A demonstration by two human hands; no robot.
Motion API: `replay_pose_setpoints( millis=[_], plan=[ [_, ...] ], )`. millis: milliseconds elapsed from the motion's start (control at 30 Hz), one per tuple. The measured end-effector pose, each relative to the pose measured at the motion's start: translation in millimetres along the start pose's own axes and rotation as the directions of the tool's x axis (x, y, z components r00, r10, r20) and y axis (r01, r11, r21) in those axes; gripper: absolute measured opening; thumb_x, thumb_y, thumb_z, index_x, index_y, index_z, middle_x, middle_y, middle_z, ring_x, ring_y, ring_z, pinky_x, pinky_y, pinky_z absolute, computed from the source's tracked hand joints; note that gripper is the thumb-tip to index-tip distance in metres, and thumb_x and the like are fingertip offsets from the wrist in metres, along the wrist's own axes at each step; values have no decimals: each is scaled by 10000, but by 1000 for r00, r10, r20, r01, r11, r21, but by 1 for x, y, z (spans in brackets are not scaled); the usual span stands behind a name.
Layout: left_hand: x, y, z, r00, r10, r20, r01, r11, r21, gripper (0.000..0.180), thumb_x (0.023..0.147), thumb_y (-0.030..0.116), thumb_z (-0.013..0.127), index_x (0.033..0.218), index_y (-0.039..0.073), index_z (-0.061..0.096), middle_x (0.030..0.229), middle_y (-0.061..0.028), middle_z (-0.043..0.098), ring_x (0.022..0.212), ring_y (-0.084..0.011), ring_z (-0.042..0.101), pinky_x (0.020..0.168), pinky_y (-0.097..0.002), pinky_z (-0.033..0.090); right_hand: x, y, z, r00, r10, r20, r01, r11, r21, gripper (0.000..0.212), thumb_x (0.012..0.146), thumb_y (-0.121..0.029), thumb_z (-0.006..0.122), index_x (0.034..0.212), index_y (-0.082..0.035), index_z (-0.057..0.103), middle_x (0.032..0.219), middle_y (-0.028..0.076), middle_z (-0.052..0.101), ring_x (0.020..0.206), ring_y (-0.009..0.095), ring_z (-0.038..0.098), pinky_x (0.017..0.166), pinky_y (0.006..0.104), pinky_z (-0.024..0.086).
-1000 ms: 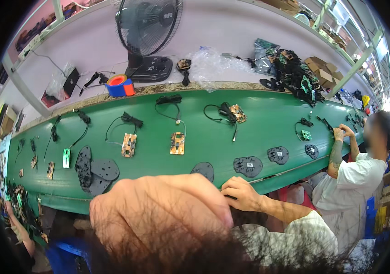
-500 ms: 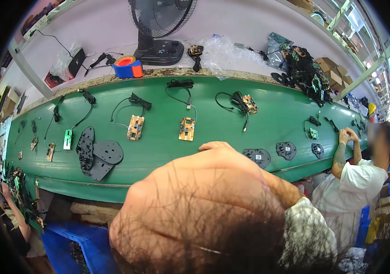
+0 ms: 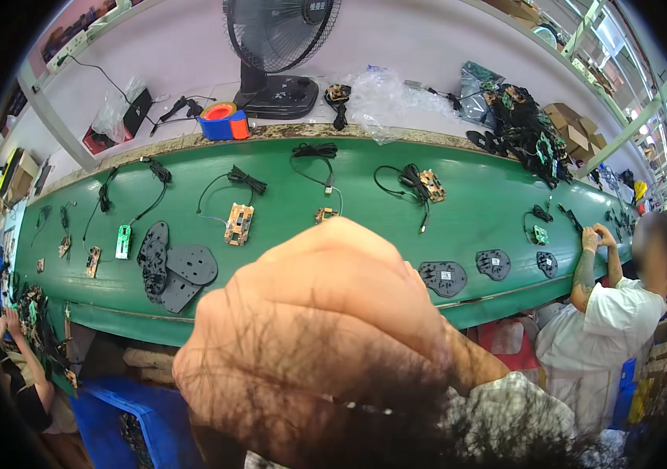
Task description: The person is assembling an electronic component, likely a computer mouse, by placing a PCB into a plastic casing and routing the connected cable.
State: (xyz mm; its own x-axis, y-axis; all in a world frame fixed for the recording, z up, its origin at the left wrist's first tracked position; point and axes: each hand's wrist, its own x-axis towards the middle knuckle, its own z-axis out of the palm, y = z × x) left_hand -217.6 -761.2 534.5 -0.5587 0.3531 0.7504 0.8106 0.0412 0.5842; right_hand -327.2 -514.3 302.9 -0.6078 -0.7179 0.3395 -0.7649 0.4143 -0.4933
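Observation:
My right hand is raised very close to the camera and fills the lower middle of the view. I see its back, with the fingers curled under. Its forearm runs down to the right into a patterned sleeve. Dark hair strands cross the hand's lower part. What the fingers hold, if anything, is hidden. My left hand is out of sight. Behind the hand runs a long green belt. The nearest things on it are a small circuit board with a black cable and a dark grey plate.
Stacked dark grey plates lie at the belt's left, with more boards and cables along it. A black fan and a red and blue tape dispenser stand on the shelf behind. A person in white works at the right; a blue crate sits lower left.
My right hand has come closer to the camera and grown to cover more of the belt's near edge. The view has tilted slightly upward toward the shelf.

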Motion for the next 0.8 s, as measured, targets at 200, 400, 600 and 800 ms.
replay_pose_setpoints(
  millis=[200, 400, 600, 800],
  plan=[
    [-2, 2, 16, 984, -167, -58, 170, 985, 39, 152, 874, 182, 773, 784, 133, 661, 879, 44, 709, 867, -159, 671, 848, -382, 434, -4, 22, 2, 999, 31, 38, -33, 997, 64, 232, 818, -138, 749, 1011, -55, 651, 1136, 110, 616, 1092, 326, 571, 948, 436, 469],
    [-7, -34, 73, 851, 98, -516, -9, 985, 172, 234, 917, 201, 705, 726, 183, 572, 716, 74, 582, 757, -102, 581, 794, -358, 410, -19, 30, -6, 992, 17, 124, -27, 996, 80, 581, 807, -239, 785, 1321, -45, 595, 1358, 147, 573, 1276, 355, 513, 1069, 470, 427],
    [5, -33, 72, 923, 121, -366, -12, 958, 287, 270, 935, 250, 665, 695, 194, 554, 704, 76, 579, 711, -76, 544, 782, -346, 399, -19, 20, 1, 993, -42, 108, 31, 994, 104, 687, 801, -279, 847, 1385, -52, 567, 1394, 159, 558, 1315, 367, 501, 1090, 482, 421],
    [2, -28, 78, 938, -85, -336, 155, 970, 189, 244, 950, 248, 664, 730, 191, 576, 736, 85, 595, 725, -117, 572, 820, -371, 413, -15, 21, 7, 995, -81, 59, 81, 997, 15, 625, 810, -262, 837, 1344, -54, 587, 1399, 169, 553, 1306, 388, 501, 1082, 496, 430]
  ],
)
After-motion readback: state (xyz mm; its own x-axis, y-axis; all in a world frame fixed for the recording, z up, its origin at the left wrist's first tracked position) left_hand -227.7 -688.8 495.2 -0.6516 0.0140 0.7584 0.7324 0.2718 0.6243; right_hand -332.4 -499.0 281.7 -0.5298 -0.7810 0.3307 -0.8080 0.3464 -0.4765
